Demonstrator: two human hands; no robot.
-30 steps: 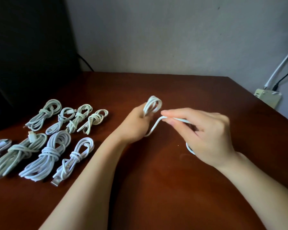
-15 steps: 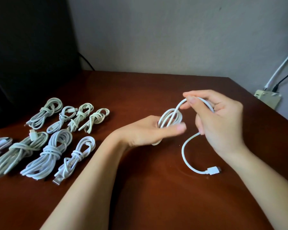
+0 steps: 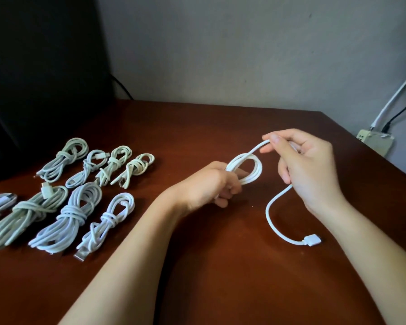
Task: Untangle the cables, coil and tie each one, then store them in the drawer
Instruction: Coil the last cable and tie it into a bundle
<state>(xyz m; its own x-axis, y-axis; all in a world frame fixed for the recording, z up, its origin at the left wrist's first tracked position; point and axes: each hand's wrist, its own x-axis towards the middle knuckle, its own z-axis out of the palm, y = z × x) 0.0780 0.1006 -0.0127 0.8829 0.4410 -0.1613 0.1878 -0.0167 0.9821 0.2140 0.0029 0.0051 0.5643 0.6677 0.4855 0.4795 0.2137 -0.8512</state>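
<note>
A white cable is partly wound into a small coil above the brown table. My left hand grips the coil's lower end with curled fingers. My right hand pinches the free strand just right of the coil between thumb and forefinger. The rest of the strand hangs below that hand, curves down over the table and ends in a white plug lying flat. Several coiled and tied white cables lie in two rows at the left of the table.
A dark object stands at the back left with a black wire beside it. The grey wall runs behind the table. A beige power strip with wires sits past the table's right edge.
My left hand's fingers have curled around the coil. My right hand has shifted slightly right, drawing the strand out of the coil. One second ago both hands were close together with a smaller coil.
</note>
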